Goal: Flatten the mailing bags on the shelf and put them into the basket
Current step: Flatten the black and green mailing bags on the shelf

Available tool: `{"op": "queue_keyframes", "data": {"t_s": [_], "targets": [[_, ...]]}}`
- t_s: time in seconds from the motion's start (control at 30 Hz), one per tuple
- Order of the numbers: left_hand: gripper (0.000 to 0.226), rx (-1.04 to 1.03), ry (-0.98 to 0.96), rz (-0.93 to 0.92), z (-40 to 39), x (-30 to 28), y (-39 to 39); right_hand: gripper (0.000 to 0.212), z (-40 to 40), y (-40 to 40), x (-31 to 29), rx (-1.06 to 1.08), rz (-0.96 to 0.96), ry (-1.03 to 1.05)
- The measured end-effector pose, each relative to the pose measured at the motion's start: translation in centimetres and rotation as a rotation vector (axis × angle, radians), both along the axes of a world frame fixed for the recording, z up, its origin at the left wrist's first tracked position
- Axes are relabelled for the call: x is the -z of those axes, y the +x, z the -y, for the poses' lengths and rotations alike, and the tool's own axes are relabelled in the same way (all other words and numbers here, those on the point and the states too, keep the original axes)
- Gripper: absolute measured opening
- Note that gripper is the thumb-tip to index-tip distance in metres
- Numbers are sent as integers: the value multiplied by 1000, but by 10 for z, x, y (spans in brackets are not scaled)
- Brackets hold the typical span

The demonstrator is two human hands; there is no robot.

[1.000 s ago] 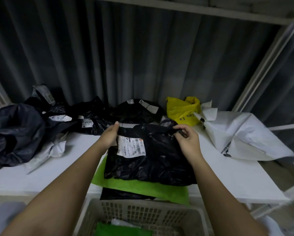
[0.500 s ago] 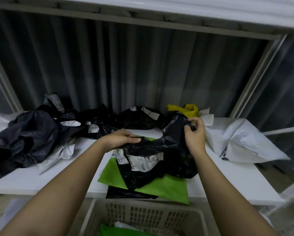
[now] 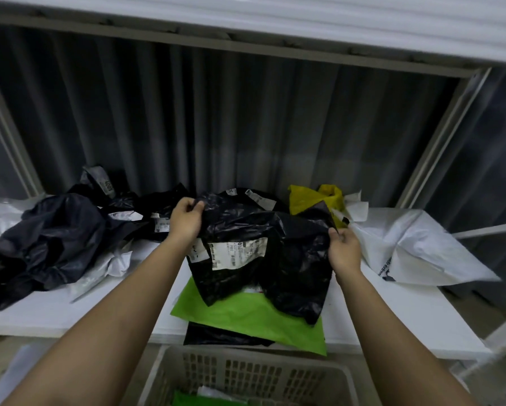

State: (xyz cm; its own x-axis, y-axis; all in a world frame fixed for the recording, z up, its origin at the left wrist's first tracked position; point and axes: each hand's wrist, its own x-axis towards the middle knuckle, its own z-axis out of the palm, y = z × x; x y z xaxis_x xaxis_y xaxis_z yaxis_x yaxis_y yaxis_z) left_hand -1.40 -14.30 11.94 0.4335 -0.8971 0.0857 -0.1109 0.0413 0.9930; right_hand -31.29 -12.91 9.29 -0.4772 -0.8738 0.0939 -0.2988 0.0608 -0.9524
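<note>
A crumpled black mailing bag (image 3: 278,259) with a white label hangs lifted above the white shelf (image 3: 70,312). My left hand (image 3: 186,219) grips its upper left corner. My right hand (image 3: 344,249) pinches its right edge. Under it a flat green bag (image 3: 246,320) lies on a flat black bag (image 3: 213,336) at the shelf's front edge. The beige basket (image 3: 246,373) stands below the shelf front, with a green and a white bag inside.
Crumpled black and grey bags (image 3: 49,241) pile on the shelf's left, with more black ones (image 3: 155,209) behind. A yellow bag (image 3: 316,200) sits at the back. A large white bag (image 3: 421,250) lies on the right. An upper shelf board (image 3: 275,27) hangs overhead.
Both hands lifted the black bag off the green one and spread it wider: the left hand moved up to the top left corner, the right hand shifted right and down along its edge.
</note>
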Motion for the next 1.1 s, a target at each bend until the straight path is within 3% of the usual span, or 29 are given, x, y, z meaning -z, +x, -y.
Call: {"op": "queue_keyframes", "data": {"t_s": [0.13, 0.23, 0.37, 0.47, 0.53, 0.63, 0.8, 0.93, 1.1], "targets": [[28, -99, 28, 115, 14, 8, 8, 23, 8, -2, 16, 91, 124, 91], [14, -77, 64, 234, 24, 14, 7, 28, 18, -2, 31, 108, 89, 176], [48, 21, 303, 584, 31, 31, -4, 28, 31, -6, 50, 76, -47, 303], [51, 180, 358, 741, 26, 52, -23, 34, 37, -1, 58, 77, -249, 395], [49, 251, 372, 827, 25, 67, -34, 43, 36, 12, 54, 134, -462, 315], [47, 304, 386, 924, 30, 81, -47, 51, 38, 39, 44, -72, -725, 90], [57, 395, 360, 996, 38, 89, -66, 76, 53, 62, 52, -595, -780, 488], [61, 505, 381, 1064, 46, 91, -67, 80, 57, 59, 73, -670, -830, 566], [57, 571, 383, 1164, 58, 102, -70, 73, 60, 66, 83, -544, -838, 357]]}}
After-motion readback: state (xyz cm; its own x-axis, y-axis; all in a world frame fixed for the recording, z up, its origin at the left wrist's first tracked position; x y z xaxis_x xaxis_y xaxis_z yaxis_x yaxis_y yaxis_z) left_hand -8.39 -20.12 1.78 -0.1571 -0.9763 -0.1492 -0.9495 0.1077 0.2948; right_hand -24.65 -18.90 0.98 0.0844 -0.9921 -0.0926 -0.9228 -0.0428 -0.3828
